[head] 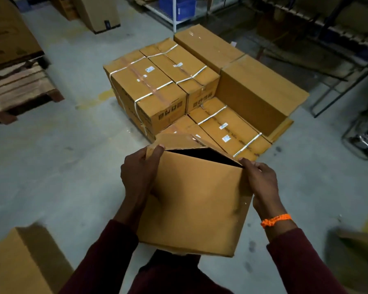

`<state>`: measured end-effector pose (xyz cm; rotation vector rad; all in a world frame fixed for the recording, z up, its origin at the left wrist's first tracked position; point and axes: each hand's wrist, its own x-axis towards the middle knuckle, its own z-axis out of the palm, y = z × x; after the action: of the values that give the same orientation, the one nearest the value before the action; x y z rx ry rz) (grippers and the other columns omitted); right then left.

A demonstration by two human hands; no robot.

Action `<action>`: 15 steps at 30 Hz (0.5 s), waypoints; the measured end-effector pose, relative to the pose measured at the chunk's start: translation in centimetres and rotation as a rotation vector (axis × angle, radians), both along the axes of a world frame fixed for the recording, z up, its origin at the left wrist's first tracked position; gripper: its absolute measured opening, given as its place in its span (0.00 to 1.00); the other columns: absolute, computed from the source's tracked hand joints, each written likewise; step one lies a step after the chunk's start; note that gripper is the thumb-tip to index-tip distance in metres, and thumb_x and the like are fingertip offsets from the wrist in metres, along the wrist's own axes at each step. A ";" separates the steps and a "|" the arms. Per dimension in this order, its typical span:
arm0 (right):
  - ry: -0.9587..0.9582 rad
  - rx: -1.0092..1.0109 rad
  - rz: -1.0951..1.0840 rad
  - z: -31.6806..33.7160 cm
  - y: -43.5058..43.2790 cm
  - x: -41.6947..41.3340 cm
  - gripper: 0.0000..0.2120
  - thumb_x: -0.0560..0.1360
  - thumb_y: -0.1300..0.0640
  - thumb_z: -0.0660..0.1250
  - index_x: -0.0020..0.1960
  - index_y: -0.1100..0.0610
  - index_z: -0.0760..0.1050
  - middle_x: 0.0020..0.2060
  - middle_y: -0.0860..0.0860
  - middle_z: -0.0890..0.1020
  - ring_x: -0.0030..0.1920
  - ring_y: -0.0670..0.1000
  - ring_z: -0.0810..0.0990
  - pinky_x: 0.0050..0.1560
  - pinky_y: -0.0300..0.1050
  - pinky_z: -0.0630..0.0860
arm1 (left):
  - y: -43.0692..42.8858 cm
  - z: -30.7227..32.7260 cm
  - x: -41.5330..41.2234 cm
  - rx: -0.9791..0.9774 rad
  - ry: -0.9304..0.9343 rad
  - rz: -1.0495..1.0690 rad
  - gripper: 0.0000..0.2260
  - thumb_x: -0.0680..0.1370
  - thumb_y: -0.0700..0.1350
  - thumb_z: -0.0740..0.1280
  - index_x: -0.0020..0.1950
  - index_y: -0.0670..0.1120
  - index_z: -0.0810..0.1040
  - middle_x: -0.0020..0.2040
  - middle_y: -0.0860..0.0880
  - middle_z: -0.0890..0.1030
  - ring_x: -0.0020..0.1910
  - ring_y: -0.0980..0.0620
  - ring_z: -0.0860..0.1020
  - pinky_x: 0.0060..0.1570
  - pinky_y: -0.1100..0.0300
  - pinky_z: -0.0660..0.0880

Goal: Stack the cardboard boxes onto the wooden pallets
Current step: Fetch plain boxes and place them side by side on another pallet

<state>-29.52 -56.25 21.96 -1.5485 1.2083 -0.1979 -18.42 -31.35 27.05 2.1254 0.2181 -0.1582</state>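
I hold a plain cardboard box (pixel 196 200) in front of me above the floor, its top flaps partly open with a dark gap showing. My left hand (pixel 138 175) grips its left side and top corner. My right hand (pixel 261 181), with an orange band at the wrist, grips the right top corner. Just beyond the box stands a stack of strapped cardboard boxes (pixel 155 85), two layers at the back left and one layer (pixel 227 126) at the front right. The pallet beneath them is hidden.
A big open-sided box (pixel 261 92) sits at the stack's right. A wooden pallet with flat cardboard (pixel 19 88) stands at left. Another box (pixel 15 262) is at bottom left. Metal shelving (pixel 174 13) and racks (pixel 338 66) line the back and right. Grey concrete floor (pixel 51 166) surrounds the stack.
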 end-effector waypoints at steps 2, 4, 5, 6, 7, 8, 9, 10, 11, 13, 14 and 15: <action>0.045 -0.012 -0.006 -0.4 -4.1 3.0 0.30 0.60 0.28 0.71 0.49 0.51 0.83 0.50 0.49 0.84 0.54 0.54 0.81 0.58 0.62 0.78 | -4.0 -0.7 3.2 -0.020 0.065 0.000 0.16 0.78 0.60 0.68 0.41 0.49 0.84 0.36 0.52 0.82 0.39 0.53 0.80 0.51 0.52 0.77; 0.072 -0.019 -0.001 -0.2 -8.2 5.8 0.30 0.59 0.27 0.71 0.49 0.50 0.83 0.51 0.48 0.85 0.54 0.53 0.81 0.59 0.63 0.78 | -7.8 -1.0 6.1 -0.064 0.116 0.014 0.15 0.78 0.59 0.69 0.40 0.50 0.83 0.35 0.52 0.82 0.39 0.53 0.80 0.51 0.53 0.77; 0.076 -0.022 0.005 0.1 -10.2 7.4 0.31 0.59 0.27 0.72 0.50 0.50 0.83 0.52 0.48 0.84 0.54 0.53 0.81 0.59 0.63 0.78 | -9.7 -1.0 7.5 -0.093 0.133 0.021 0.15 0.78 0.59 0.69 0.42 0.50 0.84 0.35 0.53 0.82 0.39 0.53 0.80 0.49 0.54 0.76; 0.080 -0.030 0.008 0.5 -12.2 8.9 0.32 0.59 0.27 0.72 0.51 0.50 0.83 0.52 0.48 0.84 0.54 0.53 0.80 0.59 0.63 0.78 | -11.5 -1.0 8.9 -0.122 0.147 0.027 0.14 0.78 0.60 0.69 0.44 0.51 0.85 0.36 0.54 0.82 0.40 0.54 0.80 0.47 0.56 0.75; 0.082 -0.052 0.010 0.9 -14.2 10.5 0.33 0.59 0.27 0.71 0.53 0.50 0.83 0.53 0.48 0.83 0.54 0.53 0.80 0.60 0.63 0.78 | -13.2 -1.0 9.9 -0.151 0.159 0.033 0.13 0.78 0.59 0.69 0.46 0.52 0.85 0.37 0.56 0.81 0.40 0.56 0.79 0.46 0.58 0.73; 0.081 -0.080 0.021 1.3 -16.1 12.0 0.33 0.59 0.27 0.72 0.54 0.49 0.82 0.54 0.48 0.83 0.55 0.53 0.79 0.60 0.63 0.78 | -14.8 -1.1 10.9 -0.180 0.164 0.044 0.12 0.78 0.59 0.69 0.48 0.52 0.85 0.38 0.59 0.80 0.41 0.58 0.78 0.45 0.59 0.72; 0.072 -0.102 0.041 1.7 -17.8 13.4 0.34 0.59 0.26 0.72 0.55 0.49 0.82 0.55 0.48 0.83 0.56 0.53 0.79 0.61 0.62 0.77 | -16.4 -1.1 11.8 -0.212 0.162 0.068 0.13 0.78 0.59 0.69 0.53 0.52 0.86 0.40 0.60 0.80 0.42 0.60 0.77 0.46 0.59 0.72; 0.054 -0.119 0.060 1.9 -19.4 14.6 0.35 0.59 0.26 0.73 0.55 0.49 0.81 0.56 0.47 0.83 0.57 0.53 0.80 0.62 0.62 0.77 | -17.9 -1.2 12.5 -0.243 0.157 0.097 0.15 0.78 0.58 0.70 0.58 0.51 0.86 0.42 0.61 0.80 0.43 0.61 0.77 0.47 0.59 0.73; 0.036 -0.128 0.082 2.0 -21.1 15.8 0.35 0.59 0.25 0.74 0.56 0.48 0.81 0.57 0.47 0.83 0.58 0.52 0.80 0.63 0.61 0.77 | -19.5 -1.4 13.2 -0.265 0.156 0.120 0.17 0.78 0.58 0.69 0.62 0.50 0.84 0.44 0.61 0.80 0.44 0.63 0.76 0.49 0.59 0.73; 0.015 -0.104 0.146 1.9 -24.8 18.1 0.37 0.59 0.27 0.76 0.60 0.49 0.80 0.60 0.48 0.81 0.60 0.52 0.79 0.64 0.59 0.76 | -22.9 -2.1 14.5 -0.296 0.159 0.149 0.16 0.79 0.58 0.69 0.62 0.52 0.84 0.45 0.63 0.79 0.45 0.64 0.75 0.49 0.59 0.72; 0.000 -0.070 0.177 1.6 -26.8 19.3 0.38 0.61 0.31 0.78 0.63 0.50 0.79 0.62 0.50 0.81 0.61 0.52 0.78 0.64 0.57 0.76 | -24.7 -2.7 15.0 -0.317 0.166 0.170 0.14 0.79 0.58 0.68 0.60 0.53 0.84 0.45 0.63 0.79 0.45 0.64 0.75 0.51 0.57 0.73; -0.012 -0.031 0.209 1.0 -28.9 20.4 0.37 0.63 0.35 0.79 0.66 0.52 0.78 0.64 0.51 0.80 0.63 0.53 0.77 0.64 0.55 0.75 | -26.6 -3.4 15.4 -0.338 0.178 0.196 0.13 0.79 0.58 0.68 0.59 0.54 0.84 0.47 0.61 0.80 0.46 0.64 0.76 0.54 0.54 0.74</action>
<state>-9.11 -85.11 22.96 -1.6859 1.0296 -0.0884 -3.07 -57.90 23.65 1.7437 0.4686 -0.2504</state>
